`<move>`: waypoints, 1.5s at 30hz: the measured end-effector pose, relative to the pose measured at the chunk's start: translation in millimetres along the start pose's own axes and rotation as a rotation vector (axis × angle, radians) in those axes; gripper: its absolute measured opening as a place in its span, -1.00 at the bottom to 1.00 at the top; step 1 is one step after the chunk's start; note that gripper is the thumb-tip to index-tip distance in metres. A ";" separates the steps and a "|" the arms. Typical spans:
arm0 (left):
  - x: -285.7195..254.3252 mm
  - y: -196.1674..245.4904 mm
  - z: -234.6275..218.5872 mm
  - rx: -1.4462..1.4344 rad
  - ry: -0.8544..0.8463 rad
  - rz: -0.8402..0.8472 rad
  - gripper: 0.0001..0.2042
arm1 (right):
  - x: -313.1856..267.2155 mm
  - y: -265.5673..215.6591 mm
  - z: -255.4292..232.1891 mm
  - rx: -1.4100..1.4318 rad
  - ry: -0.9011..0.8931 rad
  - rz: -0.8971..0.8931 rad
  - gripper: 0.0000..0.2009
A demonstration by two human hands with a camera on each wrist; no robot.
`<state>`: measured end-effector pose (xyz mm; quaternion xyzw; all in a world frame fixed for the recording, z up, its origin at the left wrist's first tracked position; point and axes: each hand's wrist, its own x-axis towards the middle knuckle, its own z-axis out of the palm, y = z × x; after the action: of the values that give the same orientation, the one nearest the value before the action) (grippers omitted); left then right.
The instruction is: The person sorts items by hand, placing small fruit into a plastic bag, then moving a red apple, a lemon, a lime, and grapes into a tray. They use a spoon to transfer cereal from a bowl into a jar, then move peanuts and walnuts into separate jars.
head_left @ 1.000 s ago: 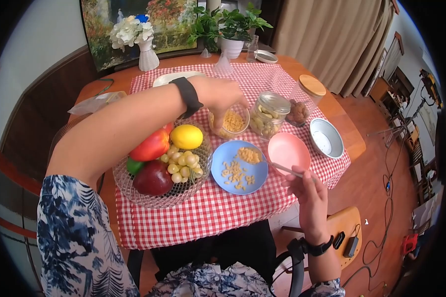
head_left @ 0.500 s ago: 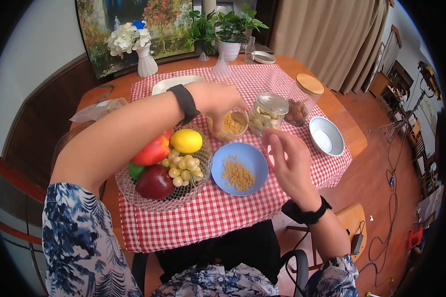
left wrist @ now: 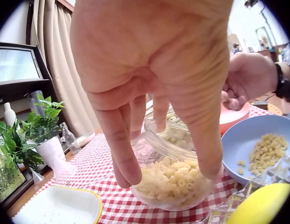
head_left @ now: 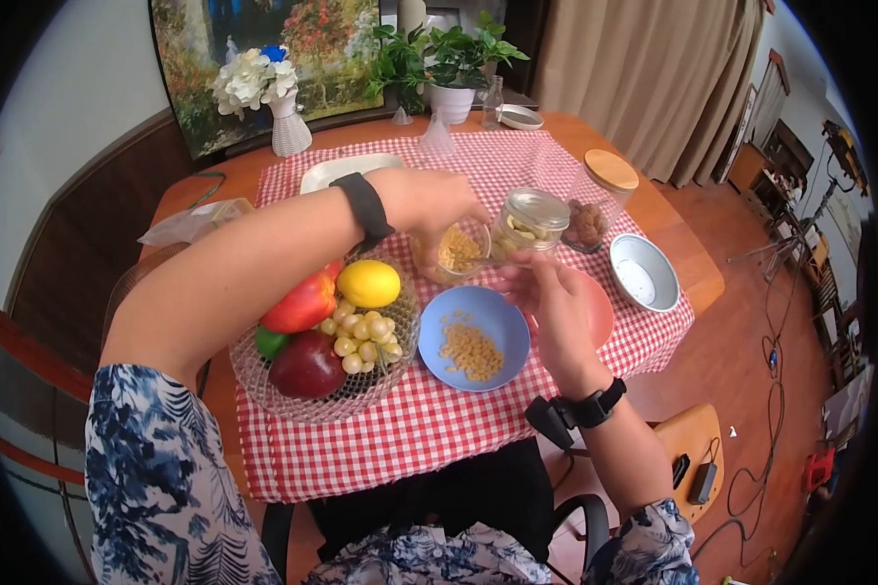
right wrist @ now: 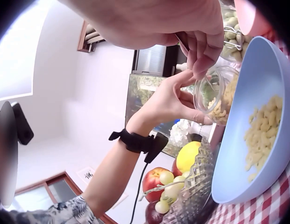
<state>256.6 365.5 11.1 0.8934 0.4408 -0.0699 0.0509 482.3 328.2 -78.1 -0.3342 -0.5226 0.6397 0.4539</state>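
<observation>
From above, my left hand (head_left: pixel 434 205) (left wrist: pixel 154 60) grips a round glass jar of small pasta (left wrist: pixel 175 189), fingers spread down around its sides. My right hand (head_left: pixel 556 317) (right wrist: pixel 182 23) pinches the thin handle of a spoon (head_left: pixel 498 261), which reaches toward the jar mouth; the spoon's bowl cannot be made out. Just in front of the jar sits a blue bowl (head_left: pixel 439 366) (right wrist: pixel 247 70), with a heap of pasta (head_left: pixel 473 353) in it. Behind my right fingers stands a pink bowl (head_left: pixel 600 310), partly covered.
A clasp jar of pale nuts (head_left: pixel 529 229), a wooden-lidded jar (head_left: pixel 612 171) and a white bowl (head_left: pixel 644 273) stand to the right. On the left is a glass fruit basket (head_left: pixel 332 408) with a lemon (head_left: pixel 369 284). A white tray (head_left: pixel 317 177) lies behind my left wrist.
My right hand has moved with the spoon from beside the blue bowl up to the jar. Pasta that was on the spoon now lies in the blue bowl. My left hand has stayed at the jar.
</observation>
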 end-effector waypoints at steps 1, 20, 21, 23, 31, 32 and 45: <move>0.7 -2.0 1.5 0.002 0.002 0.002 -0.17 | -0.7 0.9 -0.6 0.101 -0.002 0.059 -0.65; -2.0 -8.8 2.2 0.031 0.033 0.052 -0.10 | -19.5 -14.0 -37.0 0.282 0.092 0.112 -0.67; -2.6 -8.3 2.1 0.029 0.038 0.050 -0.10 | -26.6 -18.0 -39.6 0.282 0.099 0.098 -0.68; -3.2 -8.6 2.4 0.027 0.032 0.039 -0.10 | -42.0 -24.0 -46.8 0.262 0.097 0.076 -0.67; -7.9 1.8 -5.5 0.070 0.001 0.002 -0.10 | -90.6 -20.2 -72.1 -0.174 -0.072 -0.050 -0.64; -8.0 4.3 -7.1 0.044 -0.010 -0.012 -0.11 | -92.2 -22.6 -70.4 -0.176 -0.074 -0.048 -0.64; -0.8 -2.7 1.2 0.012 0.000 0.003 -0.10 | -16.4 -32.9 -10.6 -0.802 -0.140 -0.673 -0.81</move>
<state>253.9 366.4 10.0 0.8944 0.4390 -0.0726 0.0458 505.4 318.2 -49.4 -0.2519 -0.8336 0.2293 0.4348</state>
